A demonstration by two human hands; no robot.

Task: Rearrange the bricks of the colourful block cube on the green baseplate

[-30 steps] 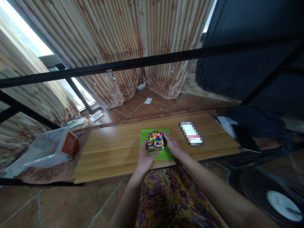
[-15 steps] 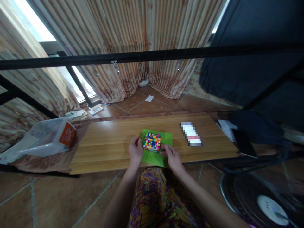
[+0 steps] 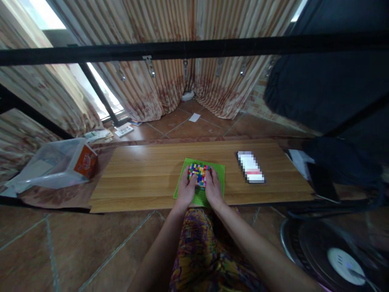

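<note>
A block of many small coloured bricks (image 3: 199, 172) stands on a green baseplate (image 3: 219, 173), which lies on a low wooden table (image 3: 139, 174). My left hand (image 3: 186, 190) covers the block's left and near side, fingers laid over its top edge. My right hand (image 3: 213, 187) presses on the block's right and near side. Both hands touch the block together, thumbs close to each other at its near edge. The near part of the block is hidden by my fingers.
A flat blurred card or phone (image 3: 251, 172) lies on the table to the right. A clear plastic tub (image 3: 48, 166) with an orange box (image 3: 85, 160) sits left of the table. A black bar (image 3: 194, 46) crosses overhead. A dark phone (image 3: 322, 182) and a fan (image 3: 337, 251) are at the right.
Both hands have moved in from the block's sides and now lie over its near part. The view has shifted slightly; the baseplate stays on the table.
</note>
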